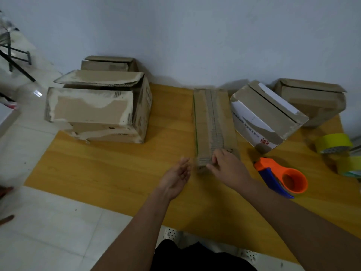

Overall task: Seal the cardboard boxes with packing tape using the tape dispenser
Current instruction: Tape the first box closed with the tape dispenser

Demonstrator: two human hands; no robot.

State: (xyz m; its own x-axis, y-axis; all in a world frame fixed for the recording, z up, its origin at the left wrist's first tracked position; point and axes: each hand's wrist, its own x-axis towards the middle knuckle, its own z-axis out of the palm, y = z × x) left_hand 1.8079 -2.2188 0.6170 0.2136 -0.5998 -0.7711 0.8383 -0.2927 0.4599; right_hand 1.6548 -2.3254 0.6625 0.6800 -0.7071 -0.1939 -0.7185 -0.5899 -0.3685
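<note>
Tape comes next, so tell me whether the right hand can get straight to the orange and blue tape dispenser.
Probably yes: the orange and blue tape dispenser lies just right of the right hand, with only bare wooden mat between them.

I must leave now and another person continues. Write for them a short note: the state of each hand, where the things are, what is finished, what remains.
Left hand: open, palm up, beside the near end of the narrow box, holding nothing.
Right hand: fingers curled on that box's near end.
Narrow box: lies mid-mat, a tape strip runs along its top.
Tape dispenser: lies idle on the mat right of the right hand.
Yellow tape rolls: far right.
Left: large box at left has flaps open; the tilted box at right shows an open seam.
</note>
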